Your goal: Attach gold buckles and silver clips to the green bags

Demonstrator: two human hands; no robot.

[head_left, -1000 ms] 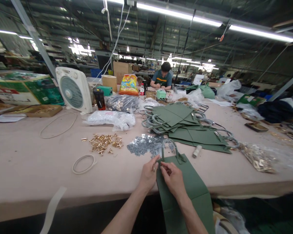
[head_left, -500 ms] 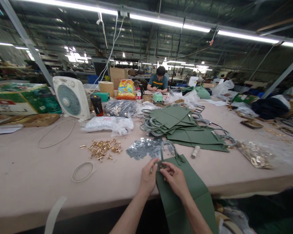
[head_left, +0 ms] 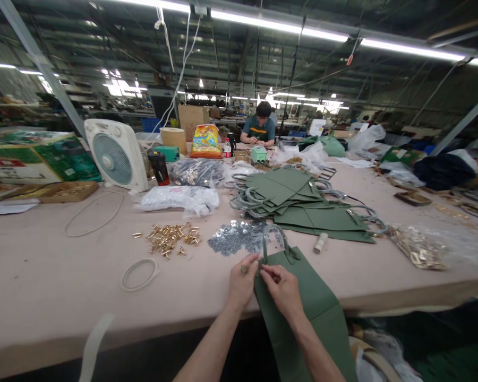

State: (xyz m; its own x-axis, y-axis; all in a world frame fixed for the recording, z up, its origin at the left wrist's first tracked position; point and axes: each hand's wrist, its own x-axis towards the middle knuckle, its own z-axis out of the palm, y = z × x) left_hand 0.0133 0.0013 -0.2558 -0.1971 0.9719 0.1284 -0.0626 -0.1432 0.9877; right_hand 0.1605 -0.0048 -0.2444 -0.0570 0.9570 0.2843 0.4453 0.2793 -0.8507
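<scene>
A flat green paper bag (head_left: pixel 306 302) with a handle lies over the table's near edge. My left hand (head_left: pixel 241 281) pinches the bag's top left corner and seems to hold a small metal piece. My right hand (head_left: pixel 282 289) pinches the same top edge just beside it, fingers closed. A heap of small grey metal pieces (head_left: pixel 233 239) lies just beyond my hands. A scatter of gold rivets (head_left: pixel 169 236) lies to its left.
A stack of green bags (head_left: pixel 302 204) lies behind. A white fan (head_left: pixel 113 154), a dark bottle (head_left: pixel 159 167), plastic bags of parts (head_left: pixel 181 199), a white ring (head_left: pixel 139 273) and a bag of gold hardware (head_left: pixel 416 246) share the table. Another person (head_left: pixel 258 127) works opposite.
Both hands stay pinched at the bag's top left corner, with only small finger shifts. The view has drifted slightly.
</scene>
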